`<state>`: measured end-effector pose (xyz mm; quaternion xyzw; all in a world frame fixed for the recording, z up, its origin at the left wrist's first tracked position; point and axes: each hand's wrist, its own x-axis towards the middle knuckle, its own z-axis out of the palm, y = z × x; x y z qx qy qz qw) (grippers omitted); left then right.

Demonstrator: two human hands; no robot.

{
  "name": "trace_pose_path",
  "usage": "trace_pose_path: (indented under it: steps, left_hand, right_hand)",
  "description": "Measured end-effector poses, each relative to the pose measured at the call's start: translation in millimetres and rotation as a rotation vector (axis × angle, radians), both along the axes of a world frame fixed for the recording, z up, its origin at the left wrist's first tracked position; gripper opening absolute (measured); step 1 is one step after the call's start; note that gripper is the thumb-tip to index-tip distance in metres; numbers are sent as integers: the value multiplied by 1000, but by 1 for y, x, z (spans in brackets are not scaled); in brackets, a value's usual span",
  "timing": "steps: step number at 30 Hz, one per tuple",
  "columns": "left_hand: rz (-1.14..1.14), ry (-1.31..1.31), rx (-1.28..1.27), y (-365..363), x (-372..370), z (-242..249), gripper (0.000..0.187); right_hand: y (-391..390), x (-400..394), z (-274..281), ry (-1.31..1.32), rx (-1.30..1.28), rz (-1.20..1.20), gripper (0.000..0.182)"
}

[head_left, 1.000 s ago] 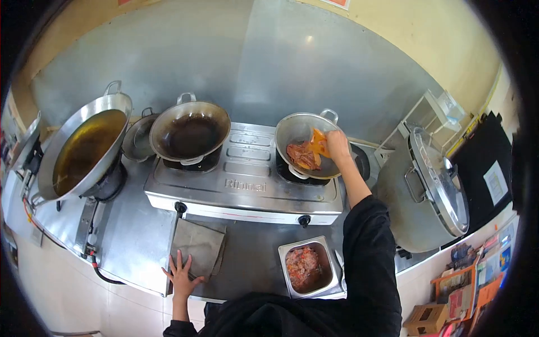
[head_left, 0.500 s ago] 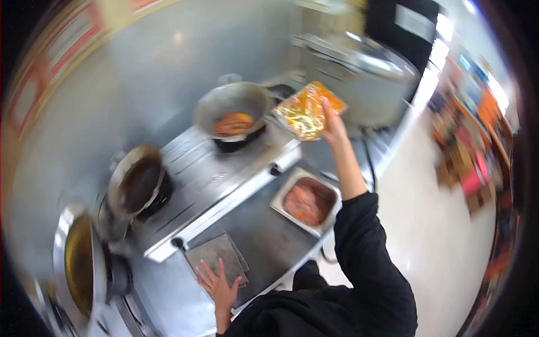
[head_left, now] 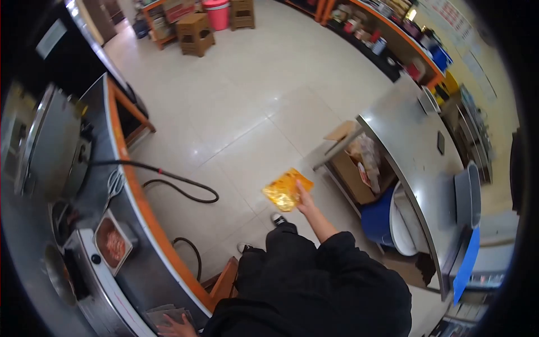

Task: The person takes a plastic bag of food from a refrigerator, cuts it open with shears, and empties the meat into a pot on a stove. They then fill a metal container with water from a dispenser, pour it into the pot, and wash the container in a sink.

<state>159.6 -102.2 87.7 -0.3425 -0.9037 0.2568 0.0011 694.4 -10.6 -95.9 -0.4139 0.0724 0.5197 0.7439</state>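
Observation:
My right hand [head_left: 305, 199] grips a shiny orange-yellow plastic packet [head_left: 286, 190] by its right side, held out over the floor in front of me. At the lower left, my left hand [head_left: 177, 327] rests with fingers spread on a folded grey cloth [head_left: 163, 315] on the steel counter. Further along that counter sits a metal tray [head_left: 114, 241] of reddish meat. Beside it are the stove [head_left: 106, 286] and, at the left edge, a wok [head_left: 58, 275].
A whisk [head_left: 115, 182] and a large pot [head_left: 56, 146] stand on the left counter; a black hose [head_left: 185, 180] hangs over its edge. A steel table [head_left: 410, 146] is at the right, with a blue bin [head_left: 377, 219] below. Wooden stools [head_left: 195, 33] stand far off.
The view has swung right, away from the stove toward the floor and the right-hand table. The packet has moved off the stove side with my right hand; my left hand remains on the cloth.

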Motion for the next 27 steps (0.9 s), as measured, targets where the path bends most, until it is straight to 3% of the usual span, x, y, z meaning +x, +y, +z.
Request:
trace_pose_path:
  steps: [2, 3, 6, 7, 10, 13, 14, 16, 17, 18, 20, 21, 22, 24, 27]
  left_hand:
    - [-14, 156, -125, 35, -6, -21, 89]
    - [-48, 153, -67, 49, 10, -30, 99]
    - [-346, 74, 15, 98, 95, -49, 97]
    - [-507, -27, -3, 105, 136, -45, 96]
    - [-698, -445, -134, 115, 279, -14, 75]
    - [-944, -568, -126, 125, 350, -31, 78]
    - [-974, -659, -101, 128, 368, -34, 80]
    - [-1019, -848, -39, 136, 403, -43, 85]
    - [-1039, -993, 17, 142, 423, -54, 91]
    - [-1055, -1134, 66, 145, 440, -61, 96]
    - [-1084, -1152, 86, 144, 495, -50, 109]
    - [-1128, -1114, 115, 146, 519, -40, 112]
    - [-1171, -1075, 144, 149, 538, -27, 115]
    - [-1177, -1002, 227, 170, 543, -24, 120]
    - [-1128, -841, 384, 224, 527, -47, 121]
  right_hand:
    - [-70, 63, -59, -6, -24, -197, 46]
    - [-96, 91, -68, -45, -52, -343, 46]
    - [-134, 174, -63, -27, -153, -739, 50]
    - [-144, 207, -55, 3, -183, -853, 52]
    - [-169, 298, -40, 85, -61, -1049, 58]
    - [-192, 335, -51, 165, -322, -881, 67]
    - [-189, 335, -54, 106, -494, -782, 66]
    - [-169, 312, -72, 32, -545, -487, 61]
    - [-162, 292, -105, 23, -432, -301, 58]
    - [-140, 257, -102, 45, -347, -193, 48]
    - [-89, 194, -96, 194, 130, 286, 53]
    - [-54, 173, 4, 381, 64, 386, 60]
    - [-31, 160, 64, 412, 197, 523, 65]
    - [9, 144, 107, 380, 471, 782, 60]
    - [39, 166, 135, -255, 283, 826, 45]
